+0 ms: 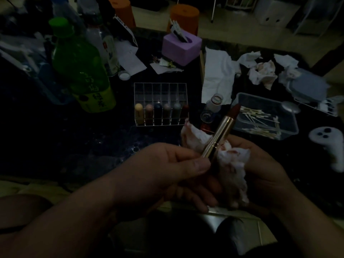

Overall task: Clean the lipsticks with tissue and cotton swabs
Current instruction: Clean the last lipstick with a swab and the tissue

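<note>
Lipstick [220, 135] slants base-to-bullet toward one o'clock; left hand [167, 164] pinches its base, while right hand [264, 164] fingers curl round stained tissue [232, 164] against its four-o'clock side.

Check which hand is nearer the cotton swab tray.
Right. The right hand, holding stained tissue, sits just in front of the cotton swab tray; the left hand, pinching the gold lipstick, is farther left.

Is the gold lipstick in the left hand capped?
No, the gold lipstick in the left hand shows its dark red bullet bare.
</note>
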A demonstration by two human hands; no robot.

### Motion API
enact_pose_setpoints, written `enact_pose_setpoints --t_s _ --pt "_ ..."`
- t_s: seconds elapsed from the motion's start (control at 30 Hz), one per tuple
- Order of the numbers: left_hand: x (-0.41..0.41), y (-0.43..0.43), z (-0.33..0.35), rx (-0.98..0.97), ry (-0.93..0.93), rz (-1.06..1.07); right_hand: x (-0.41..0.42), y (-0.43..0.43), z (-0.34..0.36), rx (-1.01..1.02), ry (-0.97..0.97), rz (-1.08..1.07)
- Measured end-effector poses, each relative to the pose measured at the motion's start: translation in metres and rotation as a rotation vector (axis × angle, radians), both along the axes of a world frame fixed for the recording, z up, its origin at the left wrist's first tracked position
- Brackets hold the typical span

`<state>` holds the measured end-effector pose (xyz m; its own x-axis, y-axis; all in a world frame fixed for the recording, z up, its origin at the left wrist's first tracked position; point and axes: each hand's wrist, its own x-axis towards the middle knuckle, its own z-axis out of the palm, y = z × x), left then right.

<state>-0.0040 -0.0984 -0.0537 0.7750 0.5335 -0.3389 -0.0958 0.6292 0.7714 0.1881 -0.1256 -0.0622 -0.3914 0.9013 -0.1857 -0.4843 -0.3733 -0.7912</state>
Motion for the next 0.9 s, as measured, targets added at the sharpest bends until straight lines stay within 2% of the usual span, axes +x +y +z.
enact_pose_setpoints --t_s 0.07,0.23,0.3,0.4,0.43,0.5,0.67,0.73,0.8,0.9 --pt "0.001 0.000 0.001 0.099 0.112 0.068 -0.003 -0.001 -0.002 0.012 0.054 0.014" --pt "0.005 -0.004 0.001 0.453 0.414 0.230 -0.003 0.002 -0.006 0.013 -0.107 -0.069" --pt "0.004 -0.003 -0.003 0.433 0.413 0.231 -0.001 0.004 -0.005 0.015 -0.092 -0.082" --pt "-0.001 0.003 -0.001 0.155 0.192 0.081 0.003 0.006 -0.005 0.009 -0.036 -0.058" --pt "-0.003 0.005 0.000 0.134 0.156 0.042 0.004 0.006 -0.005 0.005 -0.033 -0.053" --pt "-0.006 0.006 0.002 0.244 0.228 0.027 0.003 0.006 -0.005 0.008 -0.025 -0.050" --pt "0.003 -0.004 0.000 0.579 0.516 0.307 0.001 0.005 -0.008 0.027 -0.106 -0.085" --pt "0.006 -0.007 -0.004 0.625 0.560 0.332 0.001 0.004 -0.007 0.036 -0.130 -0.079" --pt "0.003 -0.003 -0.005 0.541 0.504 0.232 0.002 0.005 -0.006 0.039 -0.094 -0.059" --pt "-0.004 0.004 0.000 0.264 0.286 0.012 0.003 0.006 -0.004 0.014 -0.053 -0.048"
